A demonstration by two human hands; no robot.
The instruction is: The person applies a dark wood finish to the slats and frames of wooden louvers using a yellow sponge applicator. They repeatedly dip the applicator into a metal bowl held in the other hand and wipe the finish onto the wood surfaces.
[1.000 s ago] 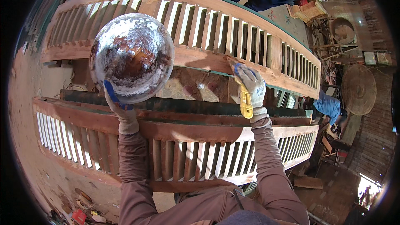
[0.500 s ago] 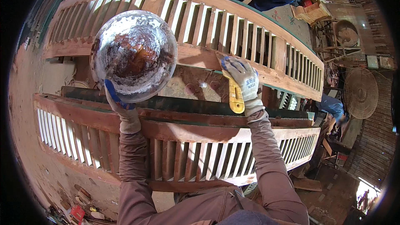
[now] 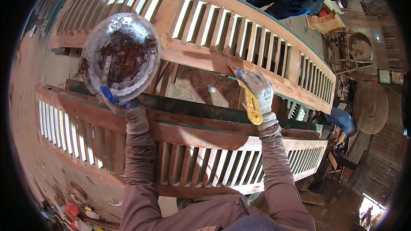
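Yellow-handled scraper [image 3: 253, 111] is reaching over the far slatted frame [image 3: 201, 59], the right hand [image 3: 259, 89] wrapped around it; the left hand [image 3: 129, 114], clasping the bowl [image 3: 128, 23] at its rim, is now holding it farther left, uncovering more frame.
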